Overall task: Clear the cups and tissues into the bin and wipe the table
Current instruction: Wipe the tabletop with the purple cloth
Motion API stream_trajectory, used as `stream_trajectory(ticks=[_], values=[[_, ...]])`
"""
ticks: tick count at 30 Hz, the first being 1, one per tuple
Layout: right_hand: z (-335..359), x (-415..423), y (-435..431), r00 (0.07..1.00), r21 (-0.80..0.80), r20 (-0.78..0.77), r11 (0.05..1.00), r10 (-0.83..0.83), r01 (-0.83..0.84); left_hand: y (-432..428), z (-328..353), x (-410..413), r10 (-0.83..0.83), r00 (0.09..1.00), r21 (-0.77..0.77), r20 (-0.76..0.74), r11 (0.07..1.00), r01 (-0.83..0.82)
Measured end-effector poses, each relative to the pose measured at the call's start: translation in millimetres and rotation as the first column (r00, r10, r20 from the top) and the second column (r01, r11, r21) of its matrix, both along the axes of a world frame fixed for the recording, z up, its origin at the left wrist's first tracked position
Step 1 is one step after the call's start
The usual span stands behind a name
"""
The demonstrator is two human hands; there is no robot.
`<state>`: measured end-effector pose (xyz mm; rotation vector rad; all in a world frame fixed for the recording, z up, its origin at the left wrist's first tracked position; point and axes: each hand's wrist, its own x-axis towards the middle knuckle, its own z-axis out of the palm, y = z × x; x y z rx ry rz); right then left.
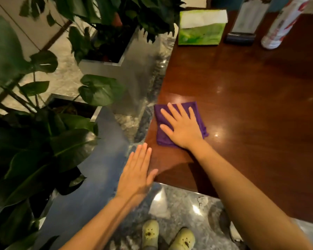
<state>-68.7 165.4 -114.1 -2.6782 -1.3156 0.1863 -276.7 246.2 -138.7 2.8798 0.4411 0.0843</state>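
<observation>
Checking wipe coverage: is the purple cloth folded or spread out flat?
Folded. The purple cloth is a compact pad with doubled edges, barely larger than the right hand pressing flat on it.

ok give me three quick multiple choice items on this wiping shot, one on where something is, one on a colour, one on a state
1. Where does the tissue box stand?
A. at the table's far end
B. on the floor
C. under the right hand

2. What colour is the cloth?
A. yellow
B. purple
C. white

3. How is the right hand placed?
A. clenched in the air
B. pinching a cup
C. flat, fingers spread, on the cloth

Answers:
1 A, it sits far up the wooden table, beside a spray can.
2 B, the folded cloth is purple.
3 C, the palm presses the cloth down near the table's left edge, while the left hand lies open at the corner.
</observation>
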Motion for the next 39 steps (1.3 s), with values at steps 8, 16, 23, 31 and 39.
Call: stream_trajectory(ticks=[8, 16, 23, 31, 39], values=[[-4, 38, -153, 0.916, -0.095, -0.002, 0.912, -0.402, 0.400, 0, 2, -4, 0.004, 0.997, 0.037, -0.071, 0.999, -0.001], [1, -22, -169, 0.722, -0.054, -0.004, 0.721, -0.692, 0.691, 0, 2, -4, -0.007, 0.996, 0.005, -0.090, 1.000, 0.007], [12, -96, -104, 0.867, -0.086, -0.124, 0.876, -0.482, 0.475, -10, 20, 12, -0.047, 0.998, -0.116, -0.039, 0.992, 0.042], [35, -54, -172, 0.885, 0.045, -0.007, 0.884, -0.465, 0.465, -65, 58, 121, -0.366, 0.929, -0.191, -0.049, 0.917, 0.351], [43, -44, -165, 0.885, -0.031, -0.024, 0.886, -0.464, 0.463, -58, 74, 158, -0.390, 0.871, 0.047, -0.298, 0.906, 0.421]])
